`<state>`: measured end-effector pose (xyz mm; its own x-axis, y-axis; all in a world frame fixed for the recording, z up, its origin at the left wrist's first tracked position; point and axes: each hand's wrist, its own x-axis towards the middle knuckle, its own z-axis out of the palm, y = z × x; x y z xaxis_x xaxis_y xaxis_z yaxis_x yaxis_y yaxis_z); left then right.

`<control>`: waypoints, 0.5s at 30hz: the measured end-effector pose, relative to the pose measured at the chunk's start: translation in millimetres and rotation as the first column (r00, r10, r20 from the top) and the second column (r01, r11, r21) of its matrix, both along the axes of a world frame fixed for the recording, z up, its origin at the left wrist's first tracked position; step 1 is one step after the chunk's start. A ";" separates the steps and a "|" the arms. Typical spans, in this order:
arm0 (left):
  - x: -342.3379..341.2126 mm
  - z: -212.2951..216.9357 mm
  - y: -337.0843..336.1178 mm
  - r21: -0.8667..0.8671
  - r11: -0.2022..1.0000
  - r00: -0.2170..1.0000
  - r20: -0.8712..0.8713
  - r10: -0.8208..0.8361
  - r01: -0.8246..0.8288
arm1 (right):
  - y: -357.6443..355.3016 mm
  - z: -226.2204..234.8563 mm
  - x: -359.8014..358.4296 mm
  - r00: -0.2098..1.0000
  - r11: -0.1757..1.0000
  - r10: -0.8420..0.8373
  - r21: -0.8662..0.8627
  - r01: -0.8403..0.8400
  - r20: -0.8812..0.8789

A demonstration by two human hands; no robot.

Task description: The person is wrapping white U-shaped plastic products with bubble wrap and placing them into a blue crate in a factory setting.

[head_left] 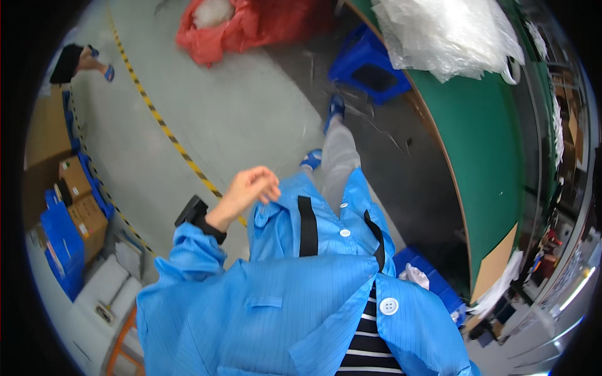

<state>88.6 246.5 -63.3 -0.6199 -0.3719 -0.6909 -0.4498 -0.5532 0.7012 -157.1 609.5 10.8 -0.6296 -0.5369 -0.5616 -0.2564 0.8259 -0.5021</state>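
Note:
My left hand (249, 191) hangs in front of my left hip, over the grey floor. Its fingers are loosely curled, slightly apart, and nothing shows in them. A black band with a dark box-shaped device (193, 212) circles the left wrist. The hand is nearest to my blue work coat (276, 216), which has black strips and white buttons. My right hand is out of the picture.
At right runs a green-topped table (483, 144) carrying clear plastic wrap (448, 37) and a cardboard sheet (494, 263). A blue stool (370, 66) stands beside it. A red bag (251, 28) lies ahead. Cartons (88, 222) and another person's leg (91, 62) are at left.

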 end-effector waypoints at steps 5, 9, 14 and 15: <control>27.5 -14.0 37.7 0.064 0.929 0.928 0.105 0.358 -0.366 | -41.8 -2.3 -57.2 0.845 0.953 -0.300 0.164 0.253 0.443; 18.7 -22.5 54.9 0.012 0.863 0.857 0.128 0.500 -0.505 | -112.9 30.4 -116.5 0.957 0.986 -0.164 0.076 0.149 0.240; -31.3 -18.0 56.5 -0.131 0.796 0.796 0.060 0.602 -0.592 | -168.0 30.1 -169.5 0.951 0.972 -0.084 -0.185 0.144 0.298; -50.7 -17.2 47.1 -0.177 0.805 0.814 0.035 0.580 -0.566 | -170.0 24.1 -181.8 0.948 0.964 -0.040 -0.238 0.120 0.315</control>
<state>37.9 293.6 -80.5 -0.2040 -0.7447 -0.6355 -0.1447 -0.6191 0.7719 -338.9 439.5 34.9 -0.4960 -0.6399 -0.5869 0.0037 0.6743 -0.7384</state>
